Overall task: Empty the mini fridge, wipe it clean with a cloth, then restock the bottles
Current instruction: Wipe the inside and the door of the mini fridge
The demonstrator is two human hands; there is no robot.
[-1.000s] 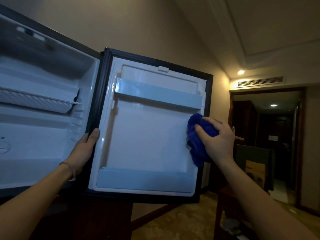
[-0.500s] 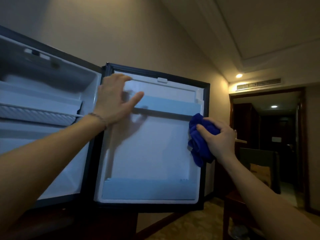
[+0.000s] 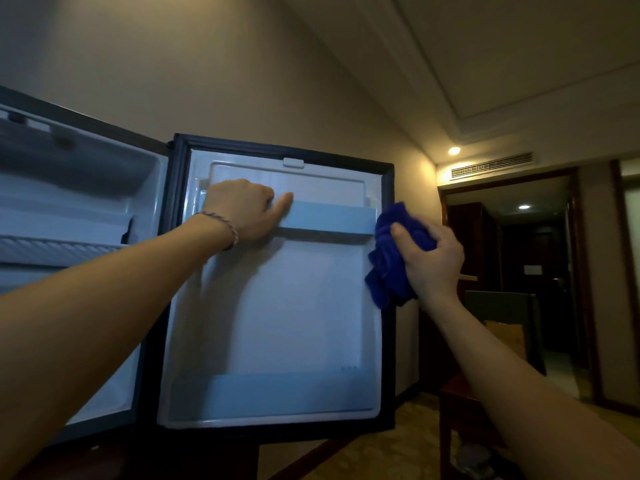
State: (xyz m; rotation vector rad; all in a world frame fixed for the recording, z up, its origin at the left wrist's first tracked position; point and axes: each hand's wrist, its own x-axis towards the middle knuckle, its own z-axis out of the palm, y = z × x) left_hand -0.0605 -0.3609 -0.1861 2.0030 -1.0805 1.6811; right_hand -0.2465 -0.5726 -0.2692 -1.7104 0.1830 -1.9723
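- A dim hotel-style room: beige wall, a lit doorway at the far right, patterned floor below.
- The mini fridge (image 3: 79, 258) stands open and shows no bottles; its door (image 3: 277, 306) swings out toward the camera, inner liner facing us.
- The left hand (image 3: 242, 211) grips the left end of the upper door shelf rail (image 3: 332, 218), fingers curled over its top, thumb along the front.
- The right hand (image 3: 431, 261) holds a bunched blue cloth (image 3: 388, 268) against the door's right edge, just below the rail's right end.
- The rail runs left to right; the cloth hand sits nearer its right end, so wiping would likely travel leftward along it.
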